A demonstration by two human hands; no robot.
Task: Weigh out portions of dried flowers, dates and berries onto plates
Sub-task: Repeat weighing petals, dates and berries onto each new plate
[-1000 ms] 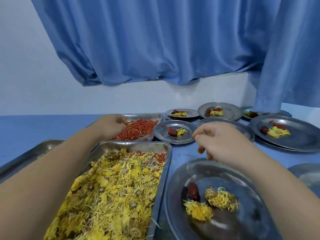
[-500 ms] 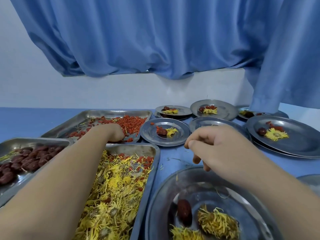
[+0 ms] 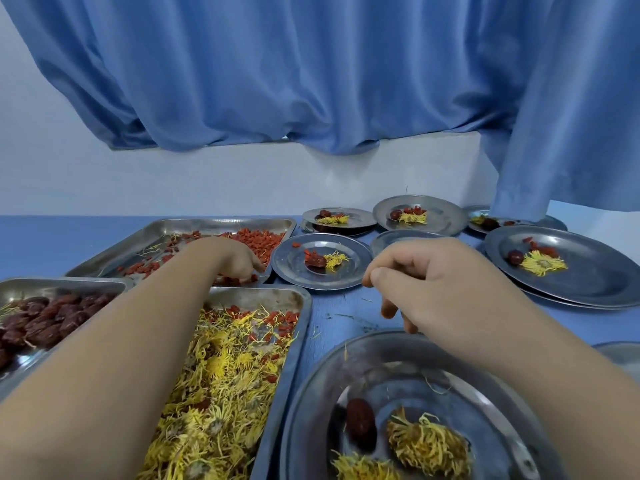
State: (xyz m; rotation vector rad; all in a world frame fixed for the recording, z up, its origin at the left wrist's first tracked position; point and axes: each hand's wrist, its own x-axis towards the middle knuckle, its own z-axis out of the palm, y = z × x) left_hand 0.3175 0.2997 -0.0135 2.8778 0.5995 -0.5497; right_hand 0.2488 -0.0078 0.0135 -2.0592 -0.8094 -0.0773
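Dates (image 3: 52,317) lie heaped in a steel tray (image 3: 62,284) at the far left of the blue desk (image 3: 339,313). Just right of it, further back, the berry tray (image 3: 221,221) holds red berries (image 3: 263,239), thickest toward its right end. The left hand (image 3: 239,261) reaches into the near right corner of this tray, fingertips bent down among the berries. Whether it grips any cannot be told.

In front of the berry tray stands the flower tray (image 3: 263,296), filled with dried yellow flowers (image 3: 221,375), with stray berries at its far end. The left forearm crosses above it.

Right of the berry tray, a small plate (image 3: 298,271) carries one date, a few berries and a flower. The right hand (image 3: 426,282) hovers over the desk between this plate and the near plate (image 3: 381,348). It is closed, fingers curled, thumb tip against the forefinger, with nothing visible in the pinch. The near plate holds one date (image 3: 360,422) and two flower heads (image 3: 426,441).

Further back, two far plates (image 3: 356,218) each bear a date, flower and berries. At the right edge, a stacked plate (image 3: 595,271) bears the same. A blue curtain (image 3: 311,81) hangs behind.
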